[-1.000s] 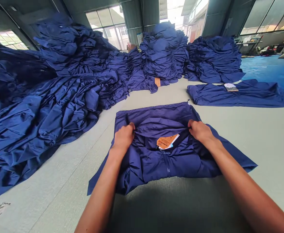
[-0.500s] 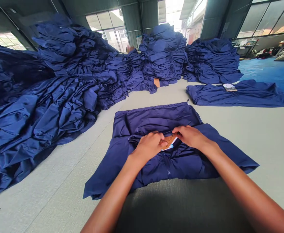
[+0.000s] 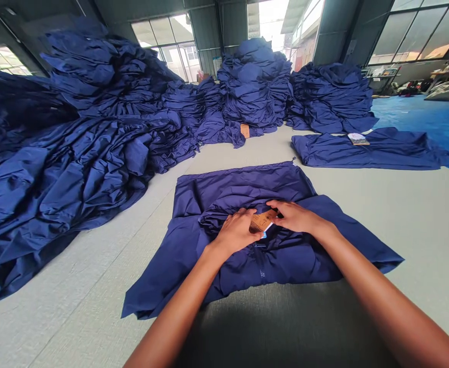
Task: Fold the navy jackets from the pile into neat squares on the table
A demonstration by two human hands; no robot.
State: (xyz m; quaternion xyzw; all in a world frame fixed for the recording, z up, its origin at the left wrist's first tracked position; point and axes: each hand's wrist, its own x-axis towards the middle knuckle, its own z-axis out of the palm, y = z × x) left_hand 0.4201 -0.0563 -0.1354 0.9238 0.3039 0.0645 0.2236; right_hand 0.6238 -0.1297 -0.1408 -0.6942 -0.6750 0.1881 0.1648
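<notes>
A navy jacket (image 3: pixel 243 191) lies spread on the table in front of me, its zip (image 3: pixel 261 268) running down toward the near edge. At its neck opening is a brown cardboard hang tag (image 3: pixel 261 220) with a white and blue edge. My left hand (image 3: pixel 239 229) grips the tag's left end between fingers and thumb. On the other side, my right hand (image 3: pixel 295 216) has its fingers closed at the tag's upper right corner, against the collar cloth. The fingers cover both ends of the tag.
A large heap of navy garments (image 3: pixel 94 168) covers the table's left side. Tall stacks (image 3: pixel 257 87) stand at the back. A folded navy garment (image 3: pixel 393 151) with a tag (image 3: pixel 358 139) on it lies at the right. Another brown tag (image 3: pixel 244 131) hangs by the back stacks.
Both hands have shifted slightly, and the tag lies a little more uncovered between them. Cloth around the neck opening has bunched up more. The view has turned slightly right.
</notes>
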